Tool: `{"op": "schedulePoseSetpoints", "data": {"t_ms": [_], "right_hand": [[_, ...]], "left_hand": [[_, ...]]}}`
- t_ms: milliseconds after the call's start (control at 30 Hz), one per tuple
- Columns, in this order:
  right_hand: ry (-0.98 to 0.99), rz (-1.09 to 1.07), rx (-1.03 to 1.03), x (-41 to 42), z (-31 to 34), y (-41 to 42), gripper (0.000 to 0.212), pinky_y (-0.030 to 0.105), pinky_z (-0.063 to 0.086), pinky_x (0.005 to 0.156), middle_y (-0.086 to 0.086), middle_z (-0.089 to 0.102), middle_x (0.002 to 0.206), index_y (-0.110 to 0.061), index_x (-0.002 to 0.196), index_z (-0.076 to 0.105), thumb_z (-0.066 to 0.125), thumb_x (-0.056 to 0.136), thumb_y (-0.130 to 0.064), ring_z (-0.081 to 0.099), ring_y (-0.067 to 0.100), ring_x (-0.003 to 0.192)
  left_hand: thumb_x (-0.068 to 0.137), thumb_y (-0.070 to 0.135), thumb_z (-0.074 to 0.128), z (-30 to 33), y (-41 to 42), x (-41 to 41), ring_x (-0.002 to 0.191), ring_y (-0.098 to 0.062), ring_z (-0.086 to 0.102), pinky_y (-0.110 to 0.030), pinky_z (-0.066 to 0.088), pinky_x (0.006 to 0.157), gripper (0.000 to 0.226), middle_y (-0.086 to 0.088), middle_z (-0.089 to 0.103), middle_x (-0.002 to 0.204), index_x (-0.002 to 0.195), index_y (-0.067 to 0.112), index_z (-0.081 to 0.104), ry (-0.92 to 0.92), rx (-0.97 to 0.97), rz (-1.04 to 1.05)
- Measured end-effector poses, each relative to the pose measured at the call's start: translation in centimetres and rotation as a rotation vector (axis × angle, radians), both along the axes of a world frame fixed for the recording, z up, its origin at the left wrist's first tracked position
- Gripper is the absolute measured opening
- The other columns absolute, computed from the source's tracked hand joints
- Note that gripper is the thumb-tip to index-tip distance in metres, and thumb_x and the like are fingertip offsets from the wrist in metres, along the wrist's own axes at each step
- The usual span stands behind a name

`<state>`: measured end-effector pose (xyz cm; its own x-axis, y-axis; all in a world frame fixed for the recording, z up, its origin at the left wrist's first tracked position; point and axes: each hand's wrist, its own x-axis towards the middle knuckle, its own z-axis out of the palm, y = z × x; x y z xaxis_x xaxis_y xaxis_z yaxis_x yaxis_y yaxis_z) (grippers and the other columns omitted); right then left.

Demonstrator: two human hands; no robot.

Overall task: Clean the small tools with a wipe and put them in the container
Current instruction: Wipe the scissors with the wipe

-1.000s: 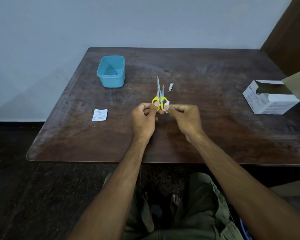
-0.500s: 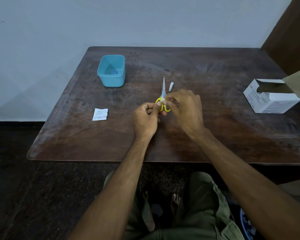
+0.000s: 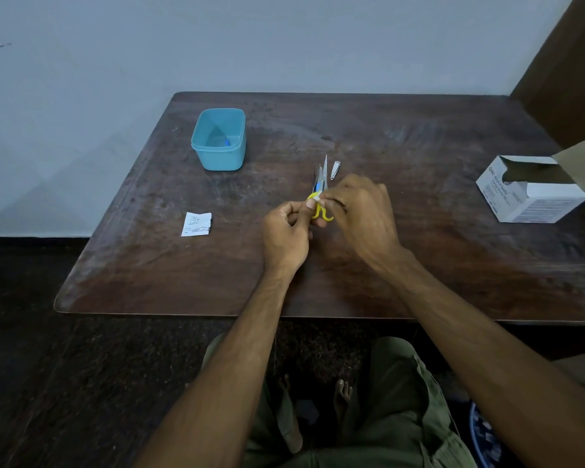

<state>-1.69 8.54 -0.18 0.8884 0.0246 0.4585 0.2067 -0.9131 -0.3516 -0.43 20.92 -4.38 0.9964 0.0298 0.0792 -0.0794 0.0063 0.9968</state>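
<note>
Scissors (image 3: 321, 204) with yellow handles sit between both hands just above the middle of the table (image 3: 419, 265), blades pointing away toward the far edge. The left hand (image 3: 286, 231) has its fingers (image 3: 309, 206) curled and pinches the near yellow handle loop. The right hand (image 3: 362, 214) comes over from the right, its fingers bent and pressing a small white wipe (image 3: 317, 197) against the scissors where the handles meet the blades; most of the wipe is hidden under the fingertips. Just beyond the hands, a thin tool with a blue handle (image 3: 317, 184) lies on the table beside the scissor blades, and a small metal nail clipper (image 3: 335, 169) lies just to the right of them. Farther to the left and toward the far side stands the open blue plastic container (image 3: 219, 157), with a small blue item on its floor. On the left, nearer the person, a torn white sachet (image 3: 196, 224) lies flat. At the right edge stands an open white cardboard box (image 3: 534, 201) with printed sides.
</note>
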Motion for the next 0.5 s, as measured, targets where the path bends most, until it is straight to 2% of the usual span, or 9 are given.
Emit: {"op": "schedulePoseSetpoints", "data": {"t_ms": [133,233,300,367,500], "right_hand": [[-0.011,-0.034,0.037,1.2,1.0,0.1,0.018,0.032,0.025,0.073,0.005,0.065,0.087,-0.024,0.096,0.077,0.061,0.089,-0.023,0.059,0.029,0.089],[0.019,0.017,0.040,1.2,1.1,0.8,0.019,0.038,0.039,0.070,0.008,0.066,0.086,-0.021,0.093,0.078,0.060,0.085,-0.020,0.062,0.032,0.085],[0.059,0.056,0.040,0.7,1.0,1.1,0.021,0.045,0.046,0.074,0.008,0.066,0.086,-0.019,0.091,0.077,0.058,0.085,-0.020,0.062,0.031,0.085],[0.069,0.066,0.023,0.4,1.3,0.9,0.020,0.046,0.046,0.075,0.008,0.067,0.086,-0.019,0.090,0.077,0.057,0.086,-0.020,0.062,0.031,0.085],[0.077,-0.009,-0.004,1.9,2.3,0.4,0.024,0.041,0.043,0.071,0.009,0.067,0.085,-0.021,0.094,0.078,0.056,0.088,-0.027,0.062,0.031,0.084]], "left_hand": [[0.098,0.024,0.056,-0.1,0.2,-0.1,0.047,-0.004,0.048,-0.017,0.040,0.052,0.023,0.000,0.070,0.066,0.085,0.011,0.069,-0.014,-0.012,-0.030],[0.099,0.020,0.055,-0.2,0.5,0.0,0.048,-0.003,0.048,-0.016,0.040,0.052,0.024,0.000,0.069,0.064,0.085,0.006,0.069,-0.028,-0.061,-0.041],[0.099,0.017,0.054,-0.1,0.5,-0.1,0.048,-0.002,0.050,-0.015,0.040,0.052,0.024,0.001,0.068,0.064,0.088,0.001,0.068,-0.038,-0.082,-0.042],[0.099,0.016,0.054,-0.1,0.5,-0.1,0.049,-0.001,0.051,-0.015,0.041,0.052,0.023,0.001,0.068,0.064,0.090,0.000,0.068,-0.043,-0.086,-0.048],[0.099,0.021,0.054,-0.4,0.5,0.1,0.054,-0.004,0.053,-0.019,0.043,0.058,0.022,0.000,0.071,0.068,0.092,0.008,0.070,-0.033,-0.051,-0.087]]}}
